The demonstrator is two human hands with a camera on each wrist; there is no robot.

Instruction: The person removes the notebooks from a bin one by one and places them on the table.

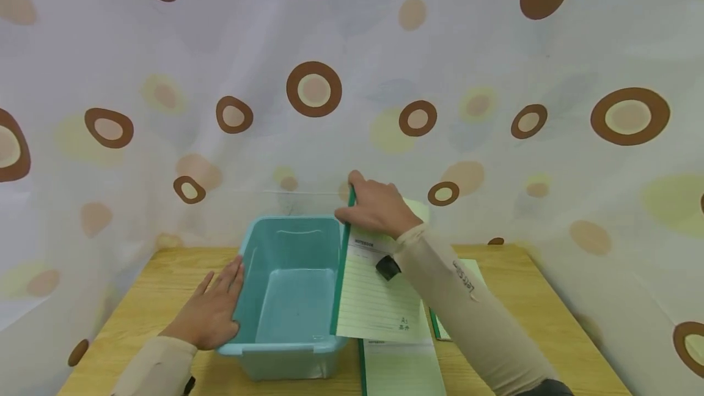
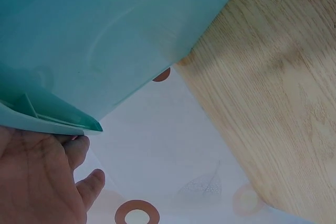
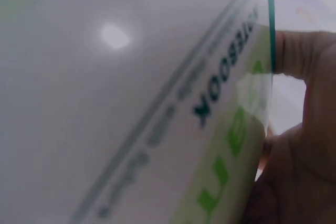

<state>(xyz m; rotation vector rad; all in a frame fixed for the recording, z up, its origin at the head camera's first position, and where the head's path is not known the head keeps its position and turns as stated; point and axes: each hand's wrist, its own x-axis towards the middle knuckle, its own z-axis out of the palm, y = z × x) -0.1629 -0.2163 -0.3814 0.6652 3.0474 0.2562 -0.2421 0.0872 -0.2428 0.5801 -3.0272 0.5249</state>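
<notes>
A light-blue plastic bin (image 1: 297,304) stands on the wooden table, and nothing is seen inside it. My left hand (image 1: 211,307) rests along its left rim with fingers extended; in the left wrist view, the palm (image 2: 39,177) lies against the rim. My right hand (image 1: 379,206) grips a notebook (image 1: 374,298) with a green spine by its upper left edge, holding it raised beside the bin's right side. The right wrist view shows the notebook's cover (image 3: 157,103) close up, with the fingers at its green edge.
Another green-spined notebook (image 1: 404,365) lies on the table below the raised one. Partly behind my right forearm is a further notebook (image 1: 473,271). The wooden table (image 1: 528,329) ends at a white patterned sheet (image 1: 352,29) behind it.
</notes>
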